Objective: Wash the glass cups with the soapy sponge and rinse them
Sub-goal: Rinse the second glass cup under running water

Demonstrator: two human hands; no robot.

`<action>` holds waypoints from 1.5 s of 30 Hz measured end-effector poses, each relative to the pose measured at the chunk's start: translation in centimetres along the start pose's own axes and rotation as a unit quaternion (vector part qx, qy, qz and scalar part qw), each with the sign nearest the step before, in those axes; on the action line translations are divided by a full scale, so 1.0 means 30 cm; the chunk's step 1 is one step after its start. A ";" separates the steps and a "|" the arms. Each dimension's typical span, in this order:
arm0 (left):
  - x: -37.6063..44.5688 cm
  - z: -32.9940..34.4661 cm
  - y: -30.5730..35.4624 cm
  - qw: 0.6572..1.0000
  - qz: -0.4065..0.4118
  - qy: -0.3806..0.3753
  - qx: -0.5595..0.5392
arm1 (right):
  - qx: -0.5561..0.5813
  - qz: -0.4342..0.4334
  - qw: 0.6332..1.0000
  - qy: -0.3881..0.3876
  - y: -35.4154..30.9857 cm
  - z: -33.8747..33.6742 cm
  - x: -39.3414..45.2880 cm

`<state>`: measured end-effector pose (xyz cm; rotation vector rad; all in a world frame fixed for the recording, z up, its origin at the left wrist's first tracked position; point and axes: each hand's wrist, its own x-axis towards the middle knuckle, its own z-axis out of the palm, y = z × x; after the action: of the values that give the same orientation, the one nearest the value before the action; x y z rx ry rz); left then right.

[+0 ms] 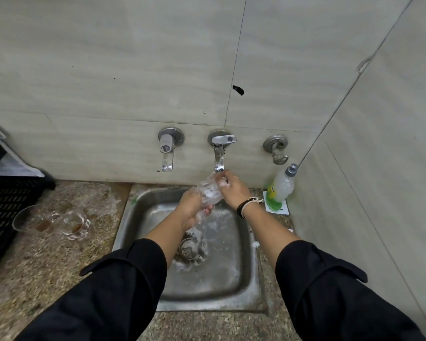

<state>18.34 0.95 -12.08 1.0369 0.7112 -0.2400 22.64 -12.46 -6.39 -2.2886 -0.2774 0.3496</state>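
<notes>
1. Rinsing at frame centre: left hand (191, 209) grips the foamy glass cup (210, 191) under the running tap (219, 156).
2. Right hand (232, 190) pinches its rim; turning it should clear the suds.
3. 2 cups (51, 222) wait at left.

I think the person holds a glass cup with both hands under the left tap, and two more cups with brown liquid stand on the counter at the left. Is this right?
Not quite: the head view shows the glass cup, held by the left hand and right hand, under the middle tap, not the left one. The two cups with brown liquid do stand on the counter at the left.
</notes>
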 end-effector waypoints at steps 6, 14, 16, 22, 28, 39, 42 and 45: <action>0.013 0.011 0.035 0.999 -0.003 -0.026 -0.041 | -0.056 -0.005 0.998 0.008 -0.028 0.040 0.054; -0.006 0.034 0.068 0.997 0.064 -0.038 0.014 | 0.020 0.113 0.988 0.108 -0.136 0.077 0.101; -0.003 0.034 0.064 0.996 0.063 -0.041 0.043 | 0.030 0.129 0.985 0.108 -0.141 0.085 0.114; 0.025 0.028 0.092 0.998 0.017 -0.001 -0.054 | -0.070 -0.083 0.993 0.054 -0.084 0.117 0.097; 0.045 0.029 0.062 0.995 0.080 -0.045 0.029 | -0.055 0.010 0.998 0.025 -0.044 0.025 0.130; 0.076 0.100 0.003 0.969 0.068 -0.046 -0.235 | 0.060 0.047 0.996 0.036 -0.040 0.067 0.038; 0.061 0.122 0.018 0.965 0.027 -0.057 -0.254 | 0.008 -0.066 0.998 -0.006 0.003 0.088 -0.007; 0.061 0.101 0.030 0.966 0.024 -0.041 -0.253 | -0.042 -0.092 0.994 -0.036 0.041 0.086 -0.030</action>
<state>21.46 -0.92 -11.65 0.5528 0.6273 -0.0507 21.06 -11.80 -8.82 -2.3130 -0.5453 0.3323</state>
